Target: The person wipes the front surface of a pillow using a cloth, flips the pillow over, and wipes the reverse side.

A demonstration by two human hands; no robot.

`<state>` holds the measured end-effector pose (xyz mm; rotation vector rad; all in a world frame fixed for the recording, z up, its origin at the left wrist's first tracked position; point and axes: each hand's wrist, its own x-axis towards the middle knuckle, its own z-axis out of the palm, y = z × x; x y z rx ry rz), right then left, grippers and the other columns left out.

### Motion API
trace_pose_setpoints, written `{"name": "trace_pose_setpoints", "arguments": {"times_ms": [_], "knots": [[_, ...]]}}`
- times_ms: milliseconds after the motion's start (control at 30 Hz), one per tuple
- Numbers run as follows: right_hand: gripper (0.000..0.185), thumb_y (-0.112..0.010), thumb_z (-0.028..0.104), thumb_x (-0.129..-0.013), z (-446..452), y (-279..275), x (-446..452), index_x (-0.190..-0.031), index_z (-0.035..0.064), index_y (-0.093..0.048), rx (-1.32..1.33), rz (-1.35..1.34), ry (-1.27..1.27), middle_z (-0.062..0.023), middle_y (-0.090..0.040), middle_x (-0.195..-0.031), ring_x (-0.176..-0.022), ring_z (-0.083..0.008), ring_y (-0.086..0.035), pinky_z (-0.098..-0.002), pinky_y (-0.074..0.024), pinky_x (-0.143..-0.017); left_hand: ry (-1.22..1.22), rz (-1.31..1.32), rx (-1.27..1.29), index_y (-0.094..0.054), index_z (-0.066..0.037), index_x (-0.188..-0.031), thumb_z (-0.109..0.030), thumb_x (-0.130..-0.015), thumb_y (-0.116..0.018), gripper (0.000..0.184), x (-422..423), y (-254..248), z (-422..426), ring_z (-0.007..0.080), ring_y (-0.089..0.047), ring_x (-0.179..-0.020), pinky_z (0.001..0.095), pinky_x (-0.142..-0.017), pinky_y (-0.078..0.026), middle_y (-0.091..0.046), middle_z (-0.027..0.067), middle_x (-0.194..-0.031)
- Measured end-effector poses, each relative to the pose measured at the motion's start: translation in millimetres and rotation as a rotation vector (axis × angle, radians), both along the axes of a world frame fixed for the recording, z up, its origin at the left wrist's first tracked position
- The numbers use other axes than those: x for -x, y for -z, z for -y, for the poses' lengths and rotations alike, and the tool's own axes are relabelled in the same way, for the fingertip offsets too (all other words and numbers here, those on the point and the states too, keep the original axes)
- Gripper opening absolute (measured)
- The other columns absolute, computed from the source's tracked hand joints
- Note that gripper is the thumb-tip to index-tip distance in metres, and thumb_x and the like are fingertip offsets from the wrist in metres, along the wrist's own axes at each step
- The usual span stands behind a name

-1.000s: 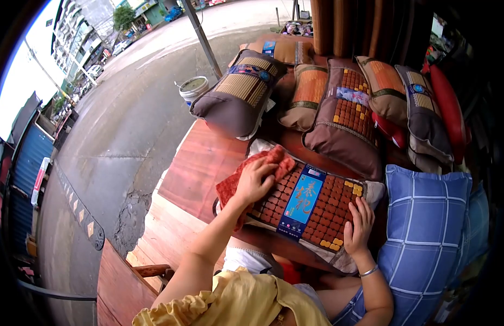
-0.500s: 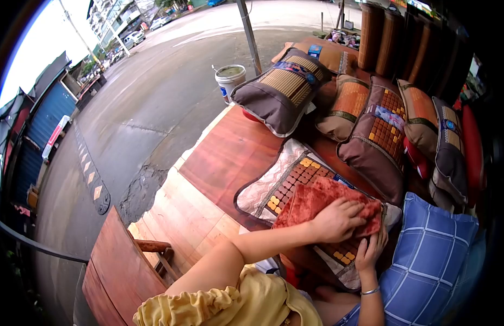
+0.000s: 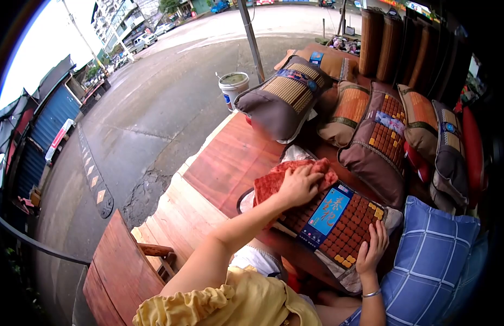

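A pillow [image 3: 360, 220] faced with brown and yellow tiles lies in front of me, with light patterned fabric at its ends. Across its middle runs a blue label [image 3: 329, 211] bearing large characters. My left hand [image 3: 302, 186] is closed on a rumpled red cloth [image 3: 268, 187], pressing it against the pillow's far-left end, which the cloth partly hides. On the right end of the same pillow rests my right hand [image 3: 373, 247], fingers stretched over the tiles and thumb apart. A bracelet circles that wrist.
Several tile-faced and striped pillows [image 3: 374, 141] lie beyond, and a grey one [image 3: 284, 98] sits farther left. A blue checked pillow [image 3: 428, 258] is at my right. Rolled mats [image 3: 379, 46] stand behind. A white bucket [image 3: 233, 89] is by a post [image 3: 251, 38]. A wooden chair [image 3: 121, 271] stands left.
My left hand has moved the red cloth left and away across the pillow, uncovering the blue label and tiles. My right hand stays at the pillow's right end, its fingers now in clear view.
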<state>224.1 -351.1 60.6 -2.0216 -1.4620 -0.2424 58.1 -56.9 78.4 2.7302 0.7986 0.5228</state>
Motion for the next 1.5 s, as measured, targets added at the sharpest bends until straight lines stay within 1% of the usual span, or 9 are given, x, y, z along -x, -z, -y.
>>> {"name": "trace_pose_setpoints", "arguments": {"times_ms": [333, 467, 500, 600, 700, 867, 1033, 1200, 1500], "knots": [[0.055, -0.039, 0.032, -0.099, -1, 3, -1, -0.140, -0.0039, -0.046, -0.022, 0.010, -0.002, -0.0238, -0.044, -0.147, -0.138, -0.0423, -0.038, -0.0542, -0.0251, -0.114, 0.539, 0.102, -0.119, -0.058, -0.011, -0.130, -0.026, -0.086, -0.060, 0.047, -34, -19, 137, 0.0346, -0.046, -0.136, 0.0497, -0.106, -0.035, -0.045, 0.0248, -0.146], [0.056, -0.039, 0.032, -0.099, -2, -1, 1, -0.140, -0.0046, -0.044, -0.021, -0.023, 0.004, -0.0246, -0.043, -0.147, -0.138, -0.0428, -0.038, -0.0541, -0.0254, -0.113, 0.778, -0.061, 0.244, -0.036, -0.010, -0.151, -0.040, -0.078, -0.071, 0.086, -36, -48, 84, 0.0381, -0.045, -0.136, 0.0479, -0.113, -0.032, -0.043, 0.0268, -0.147], [0.054, -0.039, 0.031, -0.098, -2, -2, 1, -0.139, -0.0038, -0.046, -0.024, -0.002, 0.004, -0.0238, -0.044, -0.147, -0.138, -0.0418, -0.038, -0.0538, -0.0256, -0.113, 0.746, -0.143, 0.089, -0.036, -0.009, -0.151, -0.050, -0.075, -0.074, 0.094, -32, -51, 67, 0.0378, -0.042, -0.138, 0.0505, -0.115, -0.029, -0.042, 0.0249, -0.149], [0.053, -0.040, 0.030, -0.098, 1, 3, -2, -0.139, -0.0024, -0.048, -0.003, 0.002, -0.013, -0.0228, -0.044, -0.147, -0.139, -0.0412, -0.037, -0.0521, -0.0232, -0.115, 0.659, -0.052, 0.039, -0.049, -0.006, -0.140, -0.058, -0.080, -0.067, 0.082, -22, -24, 14, 0.0350, -0.041, -0.139, 0.0529, -0.115, -0.028, -0.044, 0.0183, -0.150], [0.050, -0.040, 0.027, -0.098, 0, -2, 1, -0.137, -0.0019, -0.051, 0.001, -0.010, -0.003, -0.0209, -0.045, -0.148, -0.140, -0.0395, -0.036, -0.0523, -0.0232, -0.116, 0.371, -0.033, 0.197, -0.055, -0.002, -0.134, -0.048, -0.085, -0.066, 0.068, -8, -18, -25, 0.0386, -0.050, -0.128, 0.0449, -0.109, -0.039, -0.048, 0.0191, -0.145], [0.050, -0.040, 0.026, -0.097, 0, -1, -1, -0.137, -0.0018, -0.050, 0.007, -0.002, -0.008, -0.0208, -0.045, -0.148, -0.140, -0.0394, -0.036, -0.0523, -0.0232, -0.116, 0.072, 0.129, 0.152, -0.054, -0.001, -0.135, -0.046, -0.090, -0.061, 0.064, 11, 35, -81, 0.0400, -0.049, -0.128, 0.0455, -0.111, -0.037, -0.051, 0.0209, -0.142], [0.050, -0.039, 0.026, -0.097, 0, -2, 0, -0.137, -0.0025, -0.051, 0.006, 0.005, -0.008, -0.0214, -0.045, -0.147, -0.140, -0.0398, -0.036, -0.0527, -0.0233, -0.116, 0.411, 0.155, 0.164, -0.037, 0.001, -0.147, -0.027, -0.089, -0.062, 0.069, 12, -5, -47, 0.0396, -0.048, -0.129, 0.0454, -0.110, -0.038, -0.050, 0.0243, -0.140], [0.051, -0.039, 0.028, -0.097, 0, -2, 1, -0.136, -0.0032, -0.051, 0.008, 0.005, -0.004, -0.0224, -0.045, -0.147, -0.139, -0.0406, -0.037, -0.0525, -0.0234, -0.115, 0.613, 0.064, -0.014, -0.041, -0.015, -0.149, -0.035, -0.086, -0.057, 0.068, -9, -16, 21, 0.0383, -0.046, -0.134, 0.0522, -0.115, -0.032, -0.050, 0.0207, -0.142], [0.058, -0.044, 0.031, -0.096, 6, 22, -7, -0.136, -0.0111, -0.042, -0.031, -0.055, 0.033, -0.0318, -0.042, -0.143, -0.135, -0.0500, -0.036, -0.0569, -0.0238, -0.113, 0.671, 0.146, 0.002, -0.043, -0.011, -0.146, -0.038, -0.086, -0.058, 0.068, -70, -17, 106, 0.0384, -0.047, -0.132, 0.0522, -0.113, -0.033, -0.053, 0.0212, -0.137]]}}
